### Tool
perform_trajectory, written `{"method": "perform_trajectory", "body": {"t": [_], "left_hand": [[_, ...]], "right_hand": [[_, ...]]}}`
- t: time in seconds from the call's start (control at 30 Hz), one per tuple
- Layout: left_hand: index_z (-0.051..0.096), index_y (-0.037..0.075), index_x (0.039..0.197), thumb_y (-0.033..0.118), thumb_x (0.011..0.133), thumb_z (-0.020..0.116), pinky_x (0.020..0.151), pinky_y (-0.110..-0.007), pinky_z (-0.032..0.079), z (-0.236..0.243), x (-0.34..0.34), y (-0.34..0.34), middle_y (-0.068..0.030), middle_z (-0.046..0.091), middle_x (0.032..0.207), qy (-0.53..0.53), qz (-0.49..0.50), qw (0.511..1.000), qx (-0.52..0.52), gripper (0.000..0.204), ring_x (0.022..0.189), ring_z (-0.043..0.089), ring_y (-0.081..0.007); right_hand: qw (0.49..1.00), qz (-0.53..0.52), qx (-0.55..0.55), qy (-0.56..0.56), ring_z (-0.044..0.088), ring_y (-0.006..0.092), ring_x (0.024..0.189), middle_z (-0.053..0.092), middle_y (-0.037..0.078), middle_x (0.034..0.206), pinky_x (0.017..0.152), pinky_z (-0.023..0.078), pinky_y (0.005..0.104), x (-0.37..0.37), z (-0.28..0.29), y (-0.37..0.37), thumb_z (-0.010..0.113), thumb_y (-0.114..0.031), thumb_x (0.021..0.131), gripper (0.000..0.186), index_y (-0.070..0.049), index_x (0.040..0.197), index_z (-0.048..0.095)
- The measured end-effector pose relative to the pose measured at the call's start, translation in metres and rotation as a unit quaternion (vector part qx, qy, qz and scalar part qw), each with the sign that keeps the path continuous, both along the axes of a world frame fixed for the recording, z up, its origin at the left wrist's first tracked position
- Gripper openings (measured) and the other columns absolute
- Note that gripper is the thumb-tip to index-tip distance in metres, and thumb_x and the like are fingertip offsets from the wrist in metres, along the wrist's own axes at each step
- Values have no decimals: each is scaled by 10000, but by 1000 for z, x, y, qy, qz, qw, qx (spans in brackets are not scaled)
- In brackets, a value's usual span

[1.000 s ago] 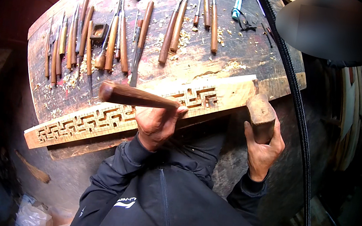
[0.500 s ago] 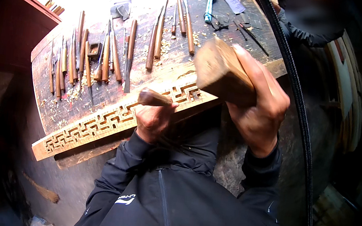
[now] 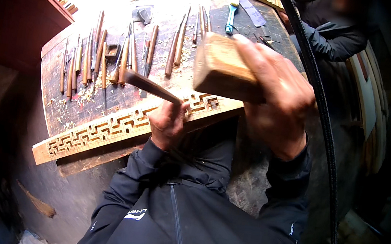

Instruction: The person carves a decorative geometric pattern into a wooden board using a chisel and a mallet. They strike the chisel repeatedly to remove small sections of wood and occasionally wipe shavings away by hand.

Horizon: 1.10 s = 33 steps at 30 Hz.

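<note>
My left hand (image 3: 168, 124) is closed around a wood-handled chisel (image 3: 153, 87), whose handle leans up and to the left. Its blade end is hidden by my fist. Under that hand lies a long carved wooden board (image 3: 100, 131) with a cut-through, maze-like pattern. My right hand (image 3: 282, 101) grips a blocky wooden mallet (image 3: 227, 69), raised to the right of the chisel and apart from it. The mallet's handle is hidden in my grip.
On the dark worktable (image 3: 161, 80) lie several wood-handled chisels (image 3: 125, 58), shavings, a small dark box (image 3: 112, 51) and a blue brush (image 3: 231, 15). A black cable (image 3: 324, 119) crosses at the right. Another person's sleeve (image 3: 337, 42) shows at the far right.
The chisel's handle now tips farther left and shows more of its length. The mallet and my right hand have shifted slightly left; the whole view has moved a little too.
</note>
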<state>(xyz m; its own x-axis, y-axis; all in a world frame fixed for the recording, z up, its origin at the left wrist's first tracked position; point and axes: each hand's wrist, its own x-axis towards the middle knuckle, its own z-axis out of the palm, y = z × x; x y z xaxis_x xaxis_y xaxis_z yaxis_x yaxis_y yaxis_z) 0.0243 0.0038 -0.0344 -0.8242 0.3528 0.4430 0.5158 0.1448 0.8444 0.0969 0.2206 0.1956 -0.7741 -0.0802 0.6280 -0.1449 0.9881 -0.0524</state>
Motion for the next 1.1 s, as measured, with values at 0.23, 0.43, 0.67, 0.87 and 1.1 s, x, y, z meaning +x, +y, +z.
{"method": "perform_trajectory", "body": {"t": [0.23, 0.43, 0.67, 0.87, 1.1], "left_hand": [[732, 28, 1084, 66, 956, 840, 640, -391, 564, 7, 0, 3, -152, 737, 837, 20, -15, 999, 28, 171, 707, 738, -324], [729, 31, 1059, 69, 935, 855, 619, -409, 548, 14, -2, 3, -155, 720, 818, 31, -16, 999, 6, 180, 700, 723, -345], [733, 34, 1046, 80, 930, 865, 630, -405, 551, 21, -4, 2, -147, 728, 836, 57, -30, 997, -33, 182, 704, 723, -339], [732, 40, 1051, 86, 929, 861, 639, -402, 553, 17, -3, 4, -144, 728, 864, 45, -31, 998, -26, 183, 715, 721, -339], [731, 46, 1051, 111, 920, 862, 614, -415, 538, 15, -7, 5, -138, 708, 856, 93, -61, 993, -43, 196, 697, 708, -346]], "right_hand": [[996, 14, -85, -13, 764, 355, 1228, 750, 241, 1344, 1064, 590, 406, 21, 0, -1, 883, -40, 848, 610, 38, 1420, 686], [994, 45, -97, -14, 755, 365, 1250, 739, 270, 1348, 1065, 595, 428, 21, -9, 4, 915, -104, 855, 656, 64, 1438, 667], [994, 44, -105, -2, 755, 371, 1247, 746, 260, 1336, 1074, 589, 433, 19, -12, 6, 938, -176, 859, 664, 70, 1414, 671], [994, 36, -97, -13, 759, 358, 1242, 756, 251, 1317, 1072, 589, 425, 18, -12, 6, 937, -208, 870, 666, 69, 1414, 670], [995, 39, -89, -7, 757, 353, 1247, 755, 252, 1322, 1074, 589, 417, 16, -9, 8, 908, -184, 896, 628, 64, 1421, 669]]}}
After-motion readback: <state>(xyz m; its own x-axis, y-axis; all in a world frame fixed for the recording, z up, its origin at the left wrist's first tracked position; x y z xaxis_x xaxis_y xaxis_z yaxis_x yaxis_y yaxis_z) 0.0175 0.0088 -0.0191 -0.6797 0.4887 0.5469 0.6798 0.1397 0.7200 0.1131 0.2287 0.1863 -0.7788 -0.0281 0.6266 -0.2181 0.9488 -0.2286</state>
